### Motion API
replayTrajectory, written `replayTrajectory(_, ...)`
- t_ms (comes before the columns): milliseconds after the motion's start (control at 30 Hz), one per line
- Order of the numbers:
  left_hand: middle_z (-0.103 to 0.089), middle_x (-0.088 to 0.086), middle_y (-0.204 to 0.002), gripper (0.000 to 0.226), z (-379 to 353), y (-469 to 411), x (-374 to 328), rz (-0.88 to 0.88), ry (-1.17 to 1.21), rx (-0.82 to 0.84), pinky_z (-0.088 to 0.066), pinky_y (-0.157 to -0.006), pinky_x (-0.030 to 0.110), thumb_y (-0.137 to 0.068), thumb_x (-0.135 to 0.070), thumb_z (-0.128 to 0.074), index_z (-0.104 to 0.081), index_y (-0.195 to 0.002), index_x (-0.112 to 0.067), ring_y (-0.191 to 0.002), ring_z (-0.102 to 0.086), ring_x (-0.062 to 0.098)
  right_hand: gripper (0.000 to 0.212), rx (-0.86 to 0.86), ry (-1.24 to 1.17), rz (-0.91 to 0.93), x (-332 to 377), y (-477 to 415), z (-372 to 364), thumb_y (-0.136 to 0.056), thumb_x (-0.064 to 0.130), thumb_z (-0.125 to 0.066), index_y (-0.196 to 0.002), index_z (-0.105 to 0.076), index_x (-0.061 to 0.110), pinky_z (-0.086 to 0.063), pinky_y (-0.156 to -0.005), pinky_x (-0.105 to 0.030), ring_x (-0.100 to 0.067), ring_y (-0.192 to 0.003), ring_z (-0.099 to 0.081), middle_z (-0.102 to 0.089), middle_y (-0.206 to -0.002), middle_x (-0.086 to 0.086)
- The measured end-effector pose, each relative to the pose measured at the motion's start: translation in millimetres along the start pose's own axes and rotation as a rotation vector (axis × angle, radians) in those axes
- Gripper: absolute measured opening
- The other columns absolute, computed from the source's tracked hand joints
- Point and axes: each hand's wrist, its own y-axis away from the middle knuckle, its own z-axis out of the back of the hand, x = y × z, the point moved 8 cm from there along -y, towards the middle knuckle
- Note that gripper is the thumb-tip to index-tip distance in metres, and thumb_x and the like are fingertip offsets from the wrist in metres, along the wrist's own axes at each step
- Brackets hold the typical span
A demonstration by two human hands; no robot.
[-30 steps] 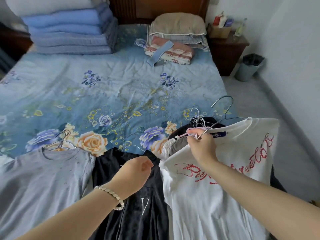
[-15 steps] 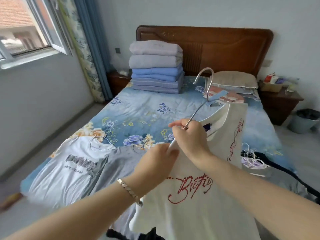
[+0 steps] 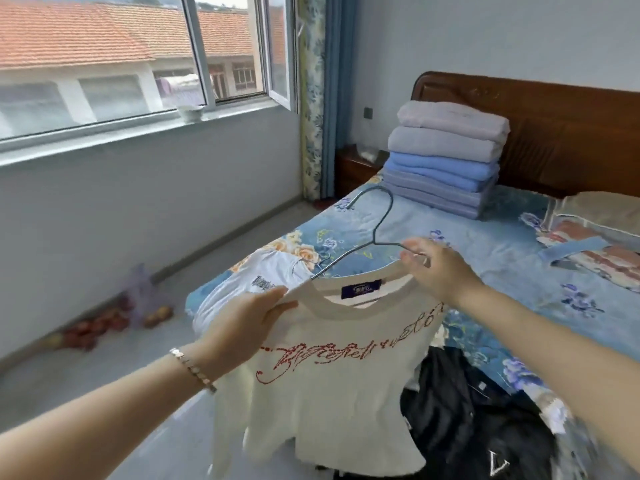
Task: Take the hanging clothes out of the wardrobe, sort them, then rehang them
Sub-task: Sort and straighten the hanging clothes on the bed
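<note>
The left fingers (image 3: pixel 275 292) and thumb pinch one shoulder of the cream T-shirt (image 3: pixel 329 393) by its neckline. The right fingers (image 3: pixel 414 263) curl round the other shoulder together with one arm of the wire hanger (image 3: pixel 375 241), whose other arm runs into the neck opening. The left hand (image 3: pixel 249 320), with a bracelet (image 3: pixel 194 368) at its wrist, and the right hand (image 3: pixel 438 271) hold the shirt in the air, spread front-on, its red script facing the person, above the near left corner of the bed (image 3: pixel 502 244). A white T-shirt (image 3: pixel 263 271) lies on that corner and black clothes (image 3: pixel 467 410) lie at the near edge. Folded blankets (image 3: pixel 446 157) are stacked against the headboard (image 3: pixel 554 133).
</note>
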Motion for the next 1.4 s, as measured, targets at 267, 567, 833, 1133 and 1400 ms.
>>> replayTrajectory(267, -0.056, -0.003, -0.065, 0.043, 42.1, -54.5, 118.2, 0.316, -0.242, -0.055, -0.042, -0.061, 0.032, -0.09, -0.057, -0.042, -0.055, -0.077, -0.018, -0.065, -0.048, 0.024, 0.047, 0.151, -0.139, 0.198, 62.5, -66.0, -56.2, -0.097, 0.031, -0.045, -0.055, -0.039, 0.011, -0.024, -0.053, -0.028, -0.011, -0.048, -0.032, -0.033, -0.048, 0.004)
replayTrajectory(567, -0.065, -0.001, -0.105, 0.018, -20.9, -137.1, 217.1, 0.423, -0.481, 0.266, -0.038, -0.069, 0.026, -0.097, -0.032, -0.046, -0.059, -0.101, -0.021, -0.094, -0.059, 0.024, 0.045, 0.145, -0.129, 0.047, 44.0, -167.4, -154.7, -0.095, 0.038, -0.048, -0.056, -0.035, 0.019, -0.029, -0.058, -0.031, -0.025, -0.068, -0.043, -0.042, -0.055, 0.003)
replayTrajectory(833, -0.057, -0.001, -0.078, 0.017, -101.8, -209.9, 314.4, 0.469, -0.14, 0.501, -0.038, -0.06, 0.024, -0.092, -0.03, -0.055, -0.054, -0.077, -0.022, -0.074, -0.052, 0.018, 0.046, -0.155, 0.168, -0.037, 2.9, -254.1, -222.3, -0.085, 0.041, -0.048, -0.049, -0.054, 0.013, -0.041, -0.063, -0.034, -0.03, -0.053, -0.058, -0.055, -0.05, -0.003)
replayTrajectory(1133, -0.057, -0.009, -0.072, 0.015, -246.1, -324.0, 448.5, 0.354, 0.164, 0.94, -0.036, -0.055, 0.011, -0.087, -0.032, -0.064, -0.06, -0.074, -0.026, -0.062, -0.049, 0.001, 0.04, -0.122, 0.024, -0.569, -104.2, -336.2, -366.1, -0.089, 0.029, -0.06, -0.053, -0.059, 0.01, -0.041, -0.074, -0.04, -0.031, -0.065, -0.056, -0.065, -0.064, -0.012)
replayTrajectory(1400, -0.058, 0.004, -0.121, 0.027, -403.6, -422.5, 570.7, 0.291, -0.056, 0.97, -0.043, -0.088, 0.025, -0.091, -0.012, -0.048, -0.059, -0.116, -0.014, -0.111, -0.056, 0.02, 0.057, -0.084, 0.069, -0.625, -151.9, -397.2, -433.3, -0.084, 0.039, -0.058, -0.04, -0.03, 0.017, -0.029, -0.058, -0.031, -0.028, -0.048, -0.038, -0.028, -0.037, 0.004)
